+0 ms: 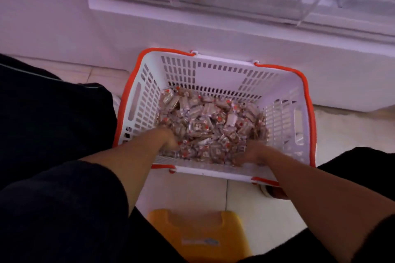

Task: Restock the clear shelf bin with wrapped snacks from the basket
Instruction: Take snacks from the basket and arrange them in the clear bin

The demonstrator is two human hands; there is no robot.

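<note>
Right now we've both hands, left hand [168, 137] & right hand [253, 151], dug into the wrapped snacks [210, 126] in the basket [136, 100]; grip state can't be told, fingers buried. Clear shelf bin [235, 0] sits above; an overfull scoop probably spills en route.

The basket [215, 74] is open-topped, so you reach the snacks [209, 126] from above between its white walls. Your left hand [168, 139] and right hand [254, 151] are both in it. The clear bin [245, 2] overhangs beyond its far rim.
</note>
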